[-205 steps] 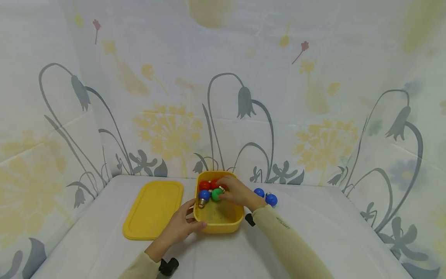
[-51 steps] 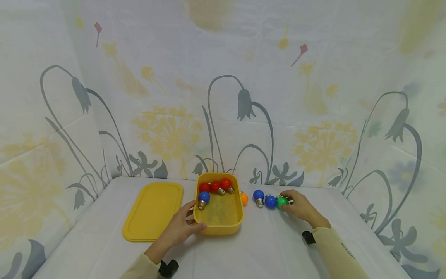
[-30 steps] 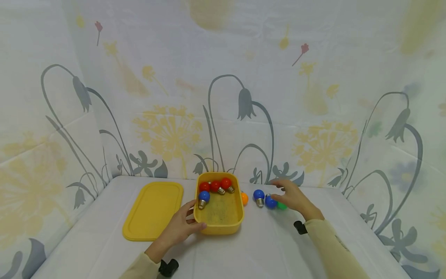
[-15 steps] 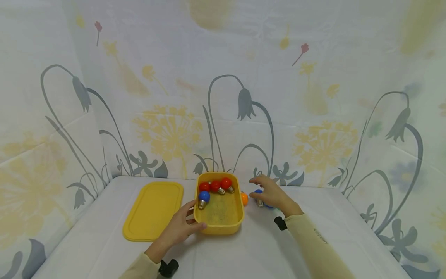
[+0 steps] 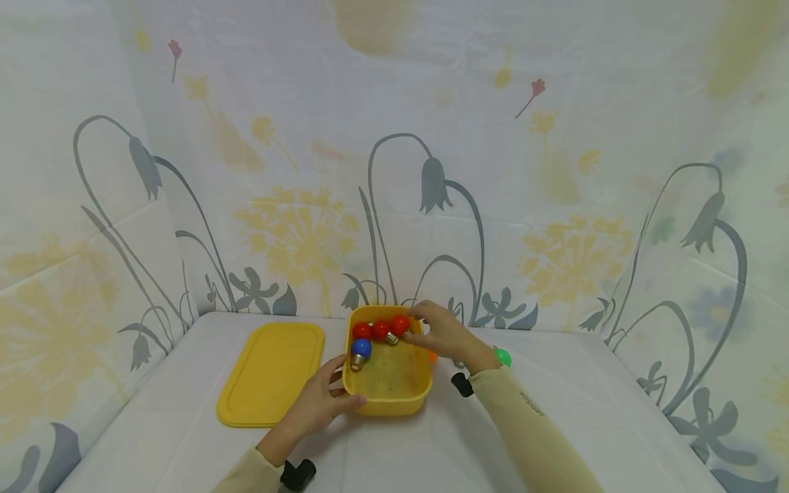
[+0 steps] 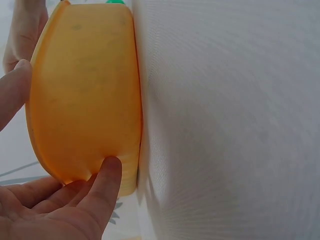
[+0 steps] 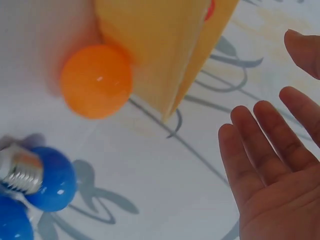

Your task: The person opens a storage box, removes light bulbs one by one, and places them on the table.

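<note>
Nearest me, my beige sleeves reach in over the white desk, with a black device at each wrist. My left hand is clamped on the near left corner of the yellow box, thumb at the near rim and fingers pressed to the outer wall; the box stands upright on the desk. The yellow lid lies flat to the left, apart from the box. A blue bulb lies inside by the left wall, metal base toward me. Just outside the right wall sits an orange bulb; beyond it to the right come two blue bulbs, mostly hidden behind my right hand in the head view, then a green bulb, showing past my wrist. My right hand hangs over the box's right rim, thumb and fingers apart, tips near the rightmost of three red bulbs; I cannot tell whether they touch it. The red bulbs lie in a row at the box's far end. Behind rises a white cloth printed with grey bell-shaped flowers and yellow blooms.
</note>
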